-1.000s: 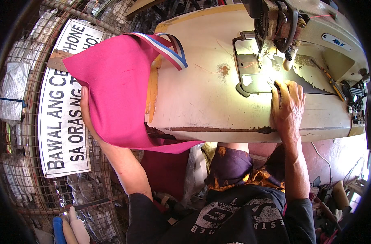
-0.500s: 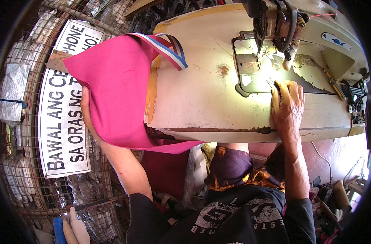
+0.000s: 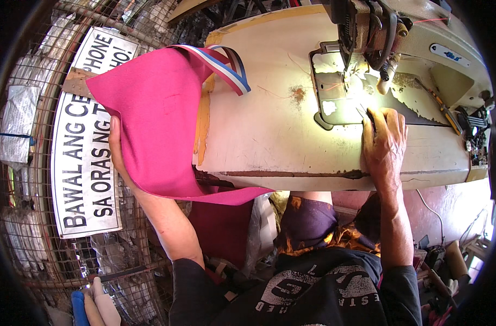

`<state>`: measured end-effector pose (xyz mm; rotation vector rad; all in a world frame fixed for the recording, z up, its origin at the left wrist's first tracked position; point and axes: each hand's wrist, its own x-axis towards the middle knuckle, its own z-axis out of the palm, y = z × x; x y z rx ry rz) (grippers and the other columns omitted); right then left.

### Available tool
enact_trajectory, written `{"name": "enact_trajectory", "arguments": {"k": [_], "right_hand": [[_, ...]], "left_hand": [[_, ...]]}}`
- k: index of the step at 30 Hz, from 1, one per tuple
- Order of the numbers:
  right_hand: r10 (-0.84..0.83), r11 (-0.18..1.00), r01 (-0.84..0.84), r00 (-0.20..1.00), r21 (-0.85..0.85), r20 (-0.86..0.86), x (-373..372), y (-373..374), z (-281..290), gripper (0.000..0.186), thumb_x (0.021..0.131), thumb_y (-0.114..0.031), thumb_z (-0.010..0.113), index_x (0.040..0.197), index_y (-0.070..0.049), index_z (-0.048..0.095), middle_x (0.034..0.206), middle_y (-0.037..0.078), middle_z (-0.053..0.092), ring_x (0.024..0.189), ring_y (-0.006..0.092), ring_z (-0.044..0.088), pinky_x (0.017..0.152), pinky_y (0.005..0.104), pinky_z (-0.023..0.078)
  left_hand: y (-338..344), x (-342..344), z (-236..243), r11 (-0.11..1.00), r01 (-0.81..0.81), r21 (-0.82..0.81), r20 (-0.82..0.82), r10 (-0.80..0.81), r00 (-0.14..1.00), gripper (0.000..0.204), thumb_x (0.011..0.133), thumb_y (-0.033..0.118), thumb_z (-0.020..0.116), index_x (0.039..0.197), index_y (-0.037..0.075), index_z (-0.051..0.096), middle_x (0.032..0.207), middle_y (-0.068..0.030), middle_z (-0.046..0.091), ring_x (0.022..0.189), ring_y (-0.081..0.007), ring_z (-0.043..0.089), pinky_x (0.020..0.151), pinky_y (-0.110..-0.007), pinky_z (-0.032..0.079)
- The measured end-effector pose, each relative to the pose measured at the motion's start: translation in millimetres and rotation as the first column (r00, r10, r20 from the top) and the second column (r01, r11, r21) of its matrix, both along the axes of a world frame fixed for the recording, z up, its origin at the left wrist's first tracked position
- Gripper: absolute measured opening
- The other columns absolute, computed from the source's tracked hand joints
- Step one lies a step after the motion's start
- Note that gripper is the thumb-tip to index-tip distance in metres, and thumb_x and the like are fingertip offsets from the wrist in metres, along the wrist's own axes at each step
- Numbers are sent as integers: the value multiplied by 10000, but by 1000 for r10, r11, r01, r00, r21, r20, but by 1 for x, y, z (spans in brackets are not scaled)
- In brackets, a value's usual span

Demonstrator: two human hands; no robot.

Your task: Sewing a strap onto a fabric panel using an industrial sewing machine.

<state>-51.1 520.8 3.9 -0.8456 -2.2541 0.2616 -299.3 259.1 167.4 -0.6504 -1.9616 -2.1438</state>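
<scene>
A bright pink piece of cloth point(image 3: 161, 119) drapes over the left end of the sewing table. A ribbon point(image 3: 226, 68) striped white, blue and red curls from its top edge onto the tabletop. My left hand point(image 3: 115, 136) holds the cloth up by its left side; most of the fingers are hidden beneath it. My right hand point(image 3: 386, 136) rests on the tabletop beside the needle area, fingers curled around a small tool with thin pointed metal tips point(image 3: 362, 112). The sewing machine point(image 3: 367, 32) has its lamp lit over the metal plate point(image 3: 330, 89).
Loose red thread point(image 3: 275, 93) lies on the worn sewing table point(image 3: 259, 136). To the left, a white sign point(image 3: 76, 179) hangs on wire mesh point(image 3: 36, 244) with plastic-wrapped bundles behind it. A yellow-and-black cutter knife point(image 3: 441, 106) lies to the right of the needle area.
The pink cloth and my left hand have shifted very slightly. My right hand stays in the same place.
</scene>
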Motion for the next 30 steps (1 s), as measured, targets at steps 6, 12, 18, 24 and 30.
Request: {"name": "enact_trajectory", "arguments": {"k": [6, 12, 18, 24, 30], "right_hand": [[-44, 999, 44, 999, 33, 25, -1, -4, -3, 235, 898, -88, 672, 1129, -38, 679, 1050, 125, 598, 1010, 325, 561, 902, 437, 438], [86, 981, -74, 994, 179, -63, -10, -17, 13, 270, 848, -41, 685, 1117, -52, 695, 1073, 129, 606, 999, 309, 585, 807, 417, 485], [593, 718, -683, 700, -133, -399, -49, -97, 71, 367, 858, -12, 693, 1218, -15, 623, 1095, 167, 608, 1003, 353, 628, 811, 437, 552], [434, 760, -649, 542, -30, -719, -92, -75, 173, 641, 942, -79, 675, 1500, 9, 373, 1332, 275, 524, 1136, 441, 581, 987, 438, 490], [766, 343, -933, 214, 104, -607, -61, -77, 265, 635, 991, -340, 565, 1510, -5, 418, 1436, 161, 552, 1283, 262, 557, 1073, 375, 444]], "left_hand": [[4, 8, 13, 986, 95, 139, 236, -126, 964, 546, 1014, 407, 544, 1358, -18, 566, 1301, -187, 638, 1128, -237, 673, 961, -367, 560], [1, 21, 20, 968, 211, 135, 182, -234, 955, 500, 1023, 372, 530, 1341, -12, 575, 1253, -158, 655, 1108, -228, 659, 951, -364, 533], [-8, 51, 44, 979, 198, -37, -22, -199, 980, 519, 1022, 378, 521, 1343, -27, 567, 1246, -164, 653, 1103, -236, 659, 946, -362, 537], [-43, 101, 80, 949, 316, 7, -205, -308, 929, 527, 1024, 360, 512, 1350, -53, 553, 1250, -188, 659, 1091, -249, 667, 968, -379, 530], [-66, 120, 121, 881, 436, 184, -293, -374, 880, 497, 1007, 332, 572, 1325, -50, 573, 1230, -173, 673, 1073, -239, 676, 959, -360, 535]]}}
